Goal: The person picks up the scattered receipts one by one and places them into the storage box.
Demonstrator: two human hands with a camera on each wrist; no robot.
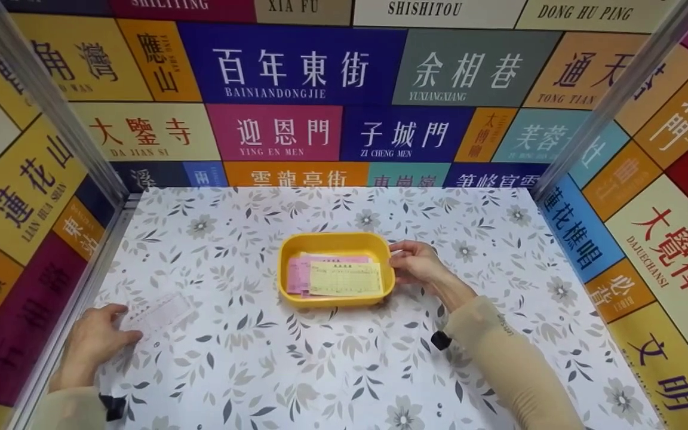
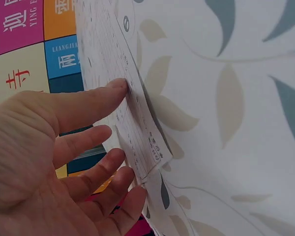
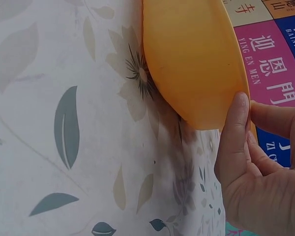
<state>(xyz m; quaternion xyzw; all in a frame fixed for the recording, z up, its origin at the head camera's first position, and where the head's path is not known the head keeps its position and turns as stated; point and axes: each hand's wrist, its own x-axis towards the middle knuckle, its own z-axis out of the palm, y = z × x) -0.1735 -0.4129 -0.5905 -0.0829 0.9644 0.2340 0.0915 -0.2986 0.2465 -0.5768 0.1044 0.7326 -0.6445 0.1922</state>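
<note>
A yellow plastic basket stands in the middle of the table, with a yellow printed slip lying over pink slips inside. My right hand pinches the right end of its rim; the right wrist view shows the thumb and fingers on either side of the basket wall. At the left, a pale printed paper slip lies on the patterned cloth. The left hand is at the slip's near-left end, thumb and fingers spread apart. In the left wrist view, the thumb tip touches the slip.
A white cloth with grey leaves and flowers covers the table. Colourful panels with place names rise behind and on both sides. Metal posts stand at the back corners, and a metal edge runs along the left.
</note>
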